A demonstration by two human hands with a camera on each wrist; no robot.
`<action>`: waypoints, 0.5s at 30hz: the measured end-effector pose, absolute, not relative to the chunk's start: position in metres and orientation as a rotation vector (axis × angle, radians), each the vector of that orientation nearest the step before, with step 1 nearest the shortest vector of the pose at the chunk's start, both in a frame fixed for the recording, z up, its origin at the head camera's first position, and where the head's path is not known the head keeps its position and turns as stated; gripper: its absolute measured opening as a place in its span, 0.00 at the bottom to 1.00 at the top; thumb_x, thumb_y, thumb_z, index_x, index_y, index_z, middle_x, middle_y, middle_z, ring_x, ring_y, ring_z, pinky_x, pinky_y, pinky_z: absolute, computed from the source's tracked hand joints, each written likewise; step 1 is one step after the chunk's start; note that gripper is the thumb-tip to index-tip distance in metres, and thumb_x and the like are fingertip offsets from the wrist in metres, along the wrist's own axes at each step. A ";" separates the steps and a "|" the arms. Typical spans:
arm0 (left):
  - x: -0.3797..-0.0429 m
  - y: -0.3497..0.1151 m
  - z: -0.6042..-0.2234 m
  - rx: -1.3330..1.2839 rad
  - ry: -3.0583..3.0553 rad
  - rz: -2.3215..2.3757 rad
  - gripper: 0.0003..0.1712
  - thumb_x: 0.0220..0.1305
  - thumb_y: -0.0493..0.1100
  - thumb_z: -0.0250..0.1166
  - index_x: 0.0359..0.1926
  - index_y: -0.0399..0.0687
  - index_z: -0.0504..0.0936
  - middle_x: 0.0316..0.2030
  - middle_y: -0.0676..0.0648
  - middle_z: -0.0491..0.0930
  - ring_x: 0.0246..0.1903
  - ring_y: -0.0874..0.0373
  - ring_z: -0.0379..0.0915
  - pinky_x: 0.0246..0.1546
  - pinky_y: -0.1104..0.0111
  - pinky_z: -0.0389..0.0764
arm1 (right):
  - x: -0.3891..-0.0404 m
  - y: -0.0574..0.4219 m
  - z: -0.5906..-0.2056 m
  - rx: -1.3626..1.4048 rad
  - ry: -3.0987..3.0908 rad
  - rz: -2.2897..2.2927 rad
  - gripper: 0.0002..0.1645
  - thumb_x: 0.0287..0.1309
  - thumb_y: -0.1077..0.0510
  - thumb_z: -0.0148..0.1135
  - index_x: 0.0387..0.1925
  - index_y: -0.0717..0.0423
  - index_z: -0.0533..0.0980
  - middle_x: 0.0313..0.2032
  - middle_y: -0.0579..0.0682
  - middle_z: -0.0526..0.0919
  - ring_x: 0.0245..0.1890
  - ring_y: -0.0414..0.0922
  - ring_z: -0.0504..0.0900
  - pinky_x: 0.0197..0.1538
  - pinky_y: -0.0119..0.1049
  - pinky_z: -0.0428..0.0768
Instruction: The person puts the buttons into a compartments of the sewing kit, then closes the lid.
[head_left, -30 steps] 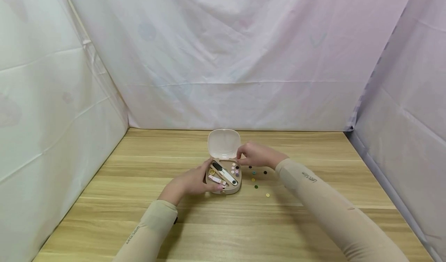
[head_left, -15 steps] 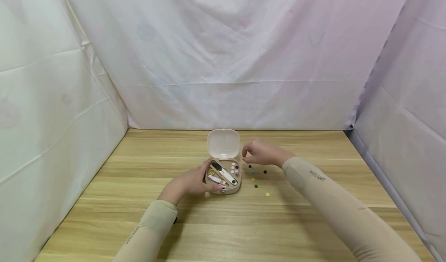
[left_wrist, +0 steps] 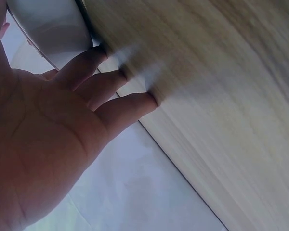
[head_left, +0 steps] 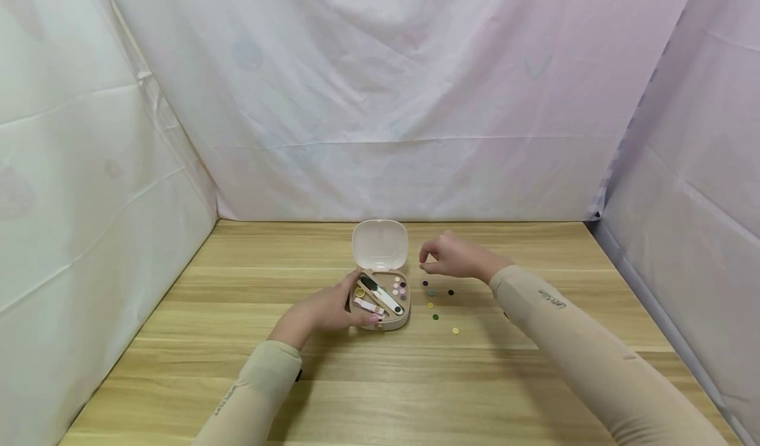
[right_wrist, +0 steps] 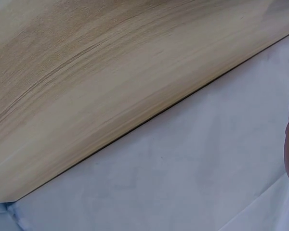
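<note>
A beige sewing box (head_left: 388,325) stands on the table with its pale lid (head_left: 380,245) raised. Inside lie a white thread snipper (head_left: 388,300) with a dark end, a rolled tape measure (head_left: 369,306), a yellow ring-shaped item (head_left: 360,293) and several buttons (head_left: 396,292) in the right compartment. My left hand (head_left: 323,311) grips the box from the left, thumb at its front; in the left wrist view its other fingertips rest by the table beside the box wall (left_wrist: 58,33). My right hand (head_left: 457,256) hovers right of the lid, thumb and index tips together; I cannot tell whether they pinch anything.
Several loose buttons lie right of the box, among them a green button (head_left: 436,317), a pale yellow button (head_left: 455,331) and a black button (head_left: 451,292). The wooden table (head_left: 249,254) ends at white cloth (head_left: 392,175) behind, with more cloth at both sides.
My right hand has drawn away from the box's right rear edge, moving right and slightly back. The left hand and the box stay where they were; the loose buttons have not moved.
</note>
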State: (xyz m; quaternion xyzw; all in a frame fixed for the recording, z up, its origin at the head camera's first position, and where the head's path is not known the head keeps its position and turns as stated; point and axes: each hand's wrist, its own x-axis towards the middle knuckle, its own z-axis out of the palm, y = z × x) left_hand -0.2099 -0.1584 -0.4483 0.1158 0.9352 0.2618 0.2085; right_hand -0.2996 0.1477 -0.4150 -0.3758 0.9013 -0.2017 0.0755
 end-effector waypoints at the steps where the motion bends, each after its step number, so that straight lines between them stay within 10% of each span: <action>1: -0.210 -0.158 -0.448 0.320 2.602 0.730 0.70 0.57 0.76 0.73 0.88 0.61 0.42 0.80 0.34 0.64 0.75 0.33 0.68 0.76 0.41 0.70 | -0.300 0.148 -0.415 -1.125 2.701 -0.610 0.06 0.67 0.58 0.67 0.39 0.56 0.87 0.18 0.40 0.70 0.19 0.34 0.63 0.25 0.28 0.66; 15: -0.209 -0.158 -0.447 0.315 2.598 0.731 0.71 0.58 0.76 0.73 0.88 0.62 0.41 0.80 0.33 0.63 0.75 0.31 0.67 0.76 0.39 0.68 | -0.297 0.157 -0.421 -1.105 2.713 -0.597 0.07 0.66 0.57 0.68 0.40 0.55 0.87 0.21 0.42 0.74 0.21 0.35 0.66 0.27 0.29 0.69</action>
